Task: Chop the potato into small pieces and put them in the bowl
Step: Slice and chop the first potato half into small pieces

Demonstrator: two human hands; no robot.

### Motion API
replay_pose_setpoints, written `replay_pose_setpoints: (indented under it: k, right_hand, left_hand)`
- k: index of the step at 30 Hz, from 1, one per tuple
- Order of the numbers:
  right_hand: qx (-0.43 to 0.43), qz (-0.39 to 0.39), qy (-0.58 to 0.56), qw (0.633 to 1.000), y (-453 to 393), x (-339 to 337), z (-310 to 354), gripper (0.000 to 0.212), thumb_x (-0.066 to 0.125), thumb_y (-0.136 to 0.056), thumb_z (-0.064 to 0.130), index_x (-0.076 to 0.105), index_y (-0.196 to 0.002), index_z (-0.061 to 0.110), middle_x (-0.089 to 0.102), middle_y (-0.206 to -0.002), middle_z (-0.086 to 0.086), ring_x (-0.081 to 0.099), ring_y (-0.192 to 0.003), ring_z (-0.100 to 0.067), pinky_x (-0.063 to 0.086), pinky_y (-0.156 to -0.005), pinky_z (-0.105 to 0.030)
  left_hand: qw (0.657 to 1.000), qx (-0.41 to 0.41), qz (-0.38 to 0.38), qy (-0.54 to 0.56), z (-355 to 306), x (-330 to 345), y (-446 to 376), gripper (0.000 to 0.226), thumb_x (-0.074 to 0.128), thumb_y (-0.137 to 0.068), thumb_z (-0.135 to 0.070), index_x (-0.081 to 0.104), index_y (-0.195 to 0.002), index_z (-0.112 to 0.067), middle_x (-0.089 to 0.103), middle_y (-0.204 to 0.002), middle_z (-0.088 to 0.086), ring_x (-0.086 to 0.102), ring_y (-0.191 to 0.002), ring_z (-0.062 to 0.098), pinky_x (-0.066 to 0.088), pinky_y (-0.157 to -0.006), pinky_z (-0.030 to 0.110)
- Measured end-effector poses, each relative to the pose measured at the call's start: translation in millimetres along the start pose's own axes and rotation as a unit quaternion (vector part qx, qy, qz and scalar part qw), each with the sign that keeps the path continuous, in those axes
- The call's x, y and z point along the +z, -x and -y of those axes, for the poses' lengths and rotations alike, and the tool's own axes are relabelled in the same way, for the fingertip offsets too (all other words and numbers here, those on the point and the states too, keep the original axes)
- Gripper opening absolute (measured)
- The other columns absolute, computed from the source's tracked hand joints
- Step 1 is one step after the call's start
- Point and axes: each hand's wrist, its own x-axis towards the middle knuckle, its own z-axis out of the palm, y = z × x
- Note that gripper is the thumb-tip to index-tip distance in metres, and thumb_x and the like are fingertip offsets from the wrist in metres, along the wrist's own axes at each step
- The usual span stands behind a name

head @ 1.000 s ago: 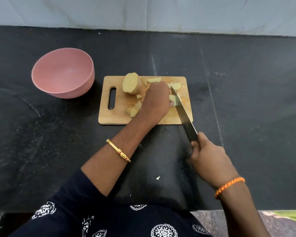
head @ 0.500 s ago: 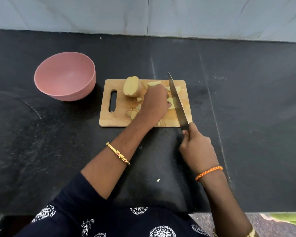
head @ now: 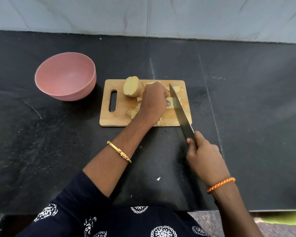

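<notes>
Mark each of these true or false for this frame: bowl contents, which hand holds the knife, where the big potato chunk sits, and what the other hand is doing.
1. The pink bowl already holds potato pieces. False: it is empty.
2. The right hand holds the knife. True.
3. The large potato chunk sits on the cutting board. True.
4. The left hand rests on the bowl. False: it pins a potato piece beside the blade.
</notes>
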Motion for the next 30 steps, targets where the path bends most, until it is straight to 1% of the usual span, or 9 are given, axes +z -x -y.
replay_pose_setpoints:
  k: [3, 5, 9, 12, 16, 20, 23, 26, 30]
  right_hand:
    - [-0.023, -0.030, -0.028, 0.999, -4, 6, 1, 0.015, 0.037, -0.098, 0.029, 0.039, -0.087, 0.020, 0.055, -0.067, -0.013, 0.053, -0.063, -0.035, 0.044, -0.057, -0.037]
    - [-0.027, -0.027, -0.025, 0.999, -9, 9, 2, 0.014, 0.037, -0.098, 0.028, 0.040, -0.089, 0.018, 0.055, -0.068, -0.013, 0.054, -0.064, -0.035, 0.046, -0.058, -0.038]
    - [-0.035, -0.026, -0.011, 0.999, -14, 12, 5, 0.011, 0.036, -0.099, 0.027, 0.037, -0.091, 0.019, 0.054, -0.067, -0.013, 0.053, -0.062, -0.034, 0.043, -0.057, -0.036]
    - [-0.035, -0.006, 0.001, 0.999, -17, 8, 8, 0.011, 0.036, -0.099, 0.026, 0.038, -0.094, 0.016, 0.056, -0.073, -0.016, 0.055, -0.066, -0.036, 0.044, -0.058, -0.037]
    - [-0.015, 0.041, 0.019, 0.999, -26, 2, 14, 0.011, 0.036, -0.099, 0.024, 0.040, -0.099, 0.014, 0.056, -0.081, -0.018, 0.058, -0.072, -0.039, 0.052, -0.065, -0.044]
    - [0.000, 0.069, 0.041, 0.997, -24, -3, 17, 0.013, 0.035, -0.099, 0.024, 0.042, -0.106, 0.016, 0.057, -0.086, -0.016, 0.060, -0.076, -0.036, 0.054, -0.070, -0.046]
    - [0.013, 0.079, 0.050, 0.996, -11, -10, 9, 0.011, 0.036, -0.098, 0.026, 0.042, -0.100, 0.018, 0.057, -0.084, -0.014, 0.058, -0.078, -0.035, 0.052, -0.072, -0.042]
    - [0.009, 0.045, 0.038, 0.998, 4, -11, 2, 0.015, 0.037, -0.098, 0.030, 0.043, -0.092, 0.017, 0.057, -0.077, -0.014, 0.056, -0.074, -0.037, 0.050, -0.068, -0.041]
    - [-0.029, -0.020, 0.005, 0.999, 1, 1, 3, 0.018, 0.036, -0.098, 0.031, 0.034, -0.084, 0.021, 0.054, -0.070, -0.014, 0.050, -0.065, -0.036, 0.040, -0.058, -0.036]
  left_hand:
    - [1.000, -0.005, -0.005, 0.015, 0, -1, 0, 0.032, 0.074, -0.078, -0.011, 0.068, -0.109, -0.002, 0.071, -0.099, 0.012, 0.066, -0.093, 0.021, 0.053, -0.089, 0.031]
    - [0.999, -0.018, -0.008, 0.026, 0, -1, 1, 0.040, 0.075, -0.077, -0.009, 0.064, -0.114, -0.003, 0.070, -0.101, 0.012, 0.067, -0.094, 0.022, 0.054, -0.088, 0.033]
    - [0.999, -0.017, 0.003, 0.033, 2, -6, -1, 0.051, 0.077, -0.074, -0.008, 0.059, -0.122, -0.005, 0.069, -0.106, 0.012, 0.065, -0.099, 0.023, 0.053, -0.089, 0.035]
    - [0.999, -0.008, 0.012, 0.032, 4, -9, -1, 0.055, 0.077, -0.074, -0.008, 0.057, -0.125, -0.007, 0.070, -0.104, 0.010, 0.065, -0.098, 0.021, 0.053, -0.088, 0.034]
    - [0.999, 0.005, 0.015, 0.039, 6, -10, 2, 0.053, 0.077, -0.074, -0.006, 0.058, -0.124, -0.007, 0.072, -0.097, 0.011, 0.068, -0.088, 0.018, 0.054, -0.082, 0.030]
    - [1.000, 0.006, -0.006, 0.025, 5, -8, 0, 0.052, 0.078, -0.073, -0.007, 0.058, -0.121, -0.005, 0.071, -0.100, 0.011, 0.067, -0.093, 0.020, 0.052, -0.085, 0.028]
    - [1.000, -0.003, -0.010, 0.016, 4, -7, -1, 0.050, 0.079, -0.073, -0.010, 0.054, -0.116, -0.007, 0.070, -0.100, 0.011, 0.066, -0.094, 0.022, 0.052, -0.087, 0.031]
    - [1.000, -0.004, -0.015, 0.009, 3, -7, -1, 0.049, 0.079, -0.073, -0.010, 0.053, -0.115, -0.008, 0.069, -0.100, 0.010, 0.066, -0.093, 0.022, 0.053, -0.085, 0.034]
    - [1.000, 0.007, -0.022, -0.001, 4, -8, 0, 0.047, 0.077, -0.074, -0.010, 0.053, -0.114, -0.010, 0.068, -0.100, 0.009, 0.065, -0.093, 0.020, 0.052, -0.084, 0.032]
